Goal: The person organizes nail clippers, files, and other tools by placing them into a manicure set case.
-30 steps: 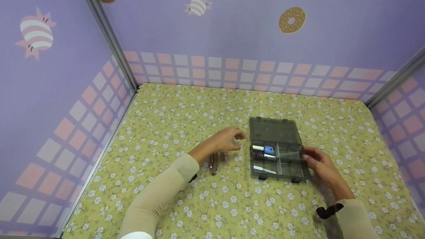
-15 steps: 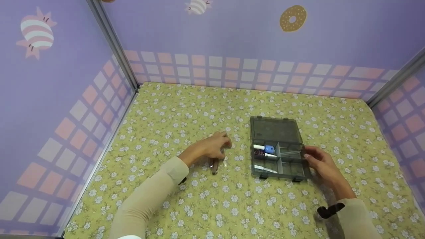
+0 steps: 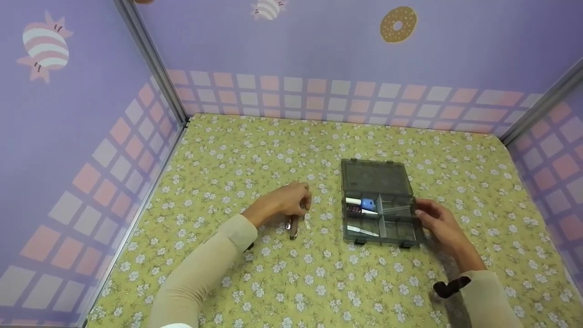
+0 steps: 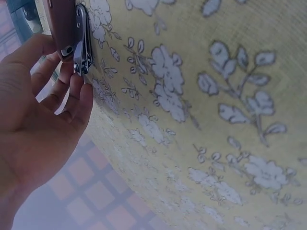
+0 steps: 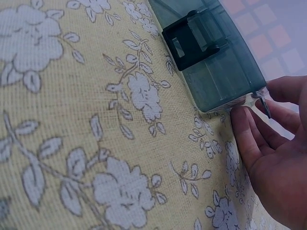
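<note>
On the flowered tablecloth [image 3: 300, 282], the open box [image 3: 400, 231] would probably stay put best with light steady pressure, since the right hand [image 3: 439, 223] already holds its right side, thumb and fingers bent about the edge near the hinge. That forearm slants in from the lower right. The left hand [image 3: 289, 198], well apart from the right, comes in from the lower left, back upward, fingers curling down; whether they have closed firmly on anything, I cannot tell. Beneath and beside those fingertips, on the cloth left of the box, lie a brown tool [image 4: 61, 21] and silver nail clippers [image 4: 83, 38], side by side. A good pick-up likely means pinching just one across its narrow sides, so its neighbour isn't dragged along or the lever pressed. The small clear piece [image 3: 307, 223] close by could be knocked, so a straight lift seems safer than a sideways sweep.
</note>
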Demonstrator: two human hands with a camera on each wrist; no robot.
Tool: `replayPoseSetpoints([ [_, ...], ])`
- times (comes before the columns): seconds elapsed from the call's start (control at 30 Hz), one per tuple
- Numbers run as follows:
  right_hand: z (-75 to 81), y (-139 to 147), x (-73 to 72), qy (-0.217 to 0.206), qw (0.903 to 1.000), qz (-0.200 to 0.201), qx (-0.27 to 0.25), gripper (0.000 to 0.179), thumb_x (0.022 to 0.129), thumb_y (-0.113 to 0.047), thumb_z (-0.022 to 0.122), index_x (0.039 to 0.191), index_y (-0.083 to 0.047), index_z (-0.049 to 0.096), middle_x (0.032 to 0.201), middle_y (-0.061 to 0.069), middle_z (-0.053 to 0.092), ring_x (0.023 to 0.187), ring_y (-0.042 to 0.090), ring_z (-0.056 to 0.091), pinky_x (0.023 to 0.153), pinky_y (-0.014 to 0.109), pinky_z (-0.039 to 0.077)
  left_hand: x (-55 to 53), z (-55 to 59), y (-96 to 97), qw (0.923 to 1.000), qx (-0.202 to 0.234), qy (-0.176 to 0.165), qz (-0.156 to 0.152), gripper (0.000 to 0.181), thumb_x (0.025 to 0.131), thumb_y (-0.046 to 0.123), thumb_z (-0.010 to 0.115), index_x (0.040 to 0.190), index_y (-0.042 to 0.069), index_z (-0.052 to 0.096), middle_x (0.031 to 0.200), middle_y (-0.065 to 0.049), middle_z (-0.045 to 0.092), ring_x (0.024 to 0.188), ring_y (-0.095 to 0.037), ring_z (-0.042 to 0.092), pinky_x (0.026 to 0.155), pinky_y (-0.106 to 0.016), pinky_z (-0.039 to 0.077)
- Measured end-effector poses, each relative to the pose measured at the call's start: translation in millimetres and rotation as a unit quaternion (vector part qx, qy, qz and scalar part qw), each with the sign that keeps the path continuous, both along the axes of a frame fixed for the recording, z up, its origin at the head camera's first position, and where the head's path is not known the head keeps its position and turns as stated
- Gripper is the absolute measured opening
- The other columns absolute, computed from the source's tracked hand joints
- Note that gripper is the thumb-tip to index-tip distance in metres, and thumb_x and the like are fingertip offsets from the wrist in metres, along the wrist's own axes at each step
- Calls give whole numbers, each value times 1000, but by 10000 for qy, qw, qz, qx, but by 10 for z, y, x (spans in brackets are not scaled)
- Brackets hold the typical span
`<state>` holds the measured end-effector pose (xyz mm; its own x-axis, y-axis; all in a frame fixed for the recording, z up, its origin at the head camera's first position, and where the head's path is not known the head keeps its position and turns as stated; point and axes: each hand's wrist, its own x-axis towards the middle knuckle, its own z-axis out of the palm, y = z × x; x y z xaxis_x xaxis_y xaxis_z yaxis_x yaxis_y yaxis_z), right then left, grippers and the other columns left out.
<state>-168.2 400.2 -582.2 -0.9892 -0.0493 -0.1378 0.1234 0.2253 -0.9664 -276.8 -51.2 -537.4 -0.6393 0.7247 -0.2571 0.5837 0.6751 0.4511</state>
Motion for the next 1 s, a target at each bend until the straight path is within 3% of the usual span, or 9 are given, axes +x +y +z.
replayPoseSetpoints([
  [0.17,-2,-15,2,24,10000,-2,-27,54,110,-25,60,151,8,46,137,18,57,116,17,62,92,26,57,14,32,-15,9995,-257,74,-164,15,101,16,69,116,18,71,120,-4,55,103,-23,46,83,-40,46],
  [0.4,7,8,20,5,10000,-23,93,56,111,-26,59,153,8,43,137,16,56,116,12,61,91,24,56,19,66,-35,9995,-65,-322,-13,4,101,16,74,104,13,72,108,-3,58,91,-19,57,80,-36,53],
  [0.6,11,2,18,22,9999,-38,111,56,111,-26,60,152,8,44,136,15,57,115,12,61,91,23,56,-15,6,-52,9990,372,-256,43,8,104,16,69,97,13,72,99,-2,64,81,-16,58,73,-32,52],
  [0.73,2,1,27,33,9999,-63,143,55,111,-26,60,152,8,45,135,16,58,114,12,61,90,24,56,-46,-34,-10,9960,860,-216,104,10,106,15,66,101,11,73,97,0,68,85,-15,62,77,-32,54],
  [0.87,-3,1,29,32,9999,-93,114,54,111,-25,60,151,8,46,135,16,58,113,13,61,90,25,57,-55,31,132,9898,1390,-267,149,11,106,14,66,106,7,75,99,0,70,90,-14,66,83,-31,57],
  [1.0,17,3,16,34,9999,-83,116,55,111,-26,60,152,8,45,136,15,58,115,13,61,91,24,57,-70,143,342,9838,1766,-245,175,7,105,14,69,103,9,74,97,1,70,87,-12,66,80,-29,57],
])
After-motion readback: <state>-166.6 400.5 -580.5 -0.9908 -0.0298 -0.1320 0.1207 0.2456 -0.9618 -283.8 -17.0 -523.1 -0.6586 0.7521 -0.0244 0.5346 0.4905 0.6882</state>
